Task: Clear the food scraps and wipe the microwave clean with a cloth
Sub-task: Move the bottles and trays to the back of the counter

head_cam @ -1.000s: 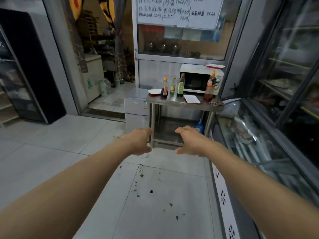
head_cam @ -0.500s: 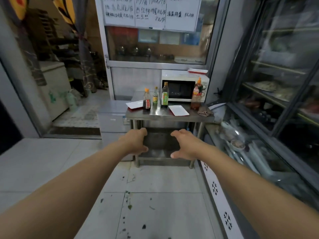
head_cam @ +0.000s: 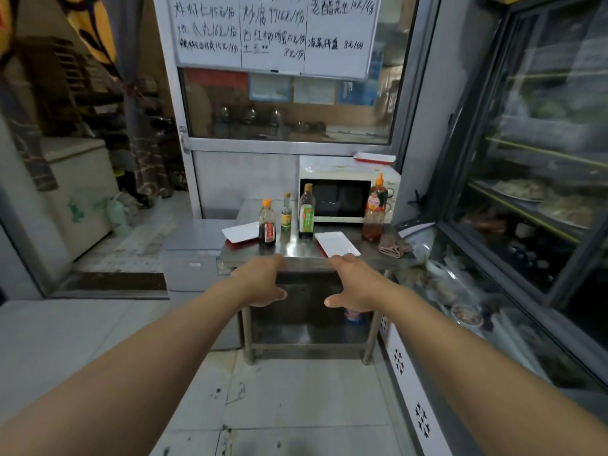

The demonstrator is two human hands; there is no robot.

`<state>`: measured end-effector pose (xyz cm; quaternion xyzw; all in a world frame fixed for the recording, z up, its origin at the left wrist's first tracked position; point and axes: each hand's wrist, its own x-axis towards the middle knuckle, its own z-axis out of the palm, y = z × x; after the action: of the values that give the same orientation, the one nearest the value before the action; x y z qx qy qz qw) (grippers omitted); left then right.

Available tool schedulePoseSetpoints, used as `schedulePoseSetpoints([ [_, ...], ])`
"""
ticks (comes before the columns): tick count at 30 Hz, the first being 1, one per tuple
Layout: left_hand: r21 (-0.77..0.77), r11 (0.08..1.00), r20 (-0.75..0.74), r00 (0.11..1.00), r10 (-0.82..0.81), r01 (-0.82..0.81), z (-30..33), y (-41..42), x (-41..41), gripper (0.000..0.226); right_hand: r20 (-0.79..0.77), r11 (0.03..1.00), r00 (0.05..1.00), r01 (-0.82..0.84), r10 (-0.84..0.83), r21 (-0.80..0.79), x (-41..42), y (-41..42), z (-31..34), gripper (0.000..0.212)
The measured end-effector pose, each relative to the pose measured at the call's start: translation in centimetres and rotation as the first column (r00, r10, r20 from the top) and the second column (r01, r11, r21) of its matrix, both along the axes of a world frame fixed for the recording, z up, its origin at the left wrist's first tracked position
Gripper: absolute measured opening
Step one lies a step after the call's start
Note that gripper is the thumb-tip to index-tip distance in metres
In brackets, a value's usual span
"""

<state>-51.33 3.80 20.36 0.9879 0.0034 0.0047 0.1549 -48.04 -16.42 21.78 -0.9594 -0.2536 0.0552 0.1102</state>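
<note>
I see the microwave (head_cam: pixel 345 192) standing at the back right corner of the steel table (head_cam: pixel 296 258), its dark door closed and facing me, with a red-rimmed tray (head_cam: pixel 374 158) lying on its top near the right end. The cloth (head_cam: pixel 393 246) lies folded in a heap at the table's right edge, toward the front, just beside a red sauce bottle (head_cam: pixel 375 210) that stands in front of the microwave's control panel. A tall green-labelled bottle (head_cam: pixel 306 212) stands before the left end of the microwave door, a small bottle (head_cam: pixel 286 213) just left of it, and a dark soy bottle (head_cam: pixel 267 223) with an orange cap left again and nearer the front. One white plate (head_cam: pixel 337 244) lies near the front edge between the green-labelled bottle and the cloth; a second white plate (head_cam: pixel 240 232) sits at the table's left edge, overhanging it a little. My left hand (head_cam: pixel 263 281) and right hand (head_cam: pixel 353 283) are both stretched out in front of me, side by side and apart from each other, palms down, fingers loosely spread and holding nothing; they hang in the air short of the table's front edge. A whiteboard (head_cam: pixel 273 31) with handwritten lines hangs on the window above, and a glass display case (head_cam: pixel 543 192) runs along the right.
</note>
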Motion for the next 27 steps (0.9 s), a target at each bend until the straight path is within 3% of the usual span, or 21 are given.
schedulePoseSetpoints([
  [15, 0.054, 0.998, -0.040, 0.999, 0.018, -0.016, -1.0, 0.3, 13.8, 0.058, -0.045, 0.999, 0.999, -0.008, 0.009, 0.038, 14.9, 0.6, -1.2, 0.081],
  [27, 0.013, 1.000, -0.049, 0.999, 0.009, -0.008, -3.1, 5.6, 29.5, 0.060, -0.019, 0.998, 0.999, 0.041, -0.040, 0.037, 30.1, 5.4, -2.1, 0.079],
])
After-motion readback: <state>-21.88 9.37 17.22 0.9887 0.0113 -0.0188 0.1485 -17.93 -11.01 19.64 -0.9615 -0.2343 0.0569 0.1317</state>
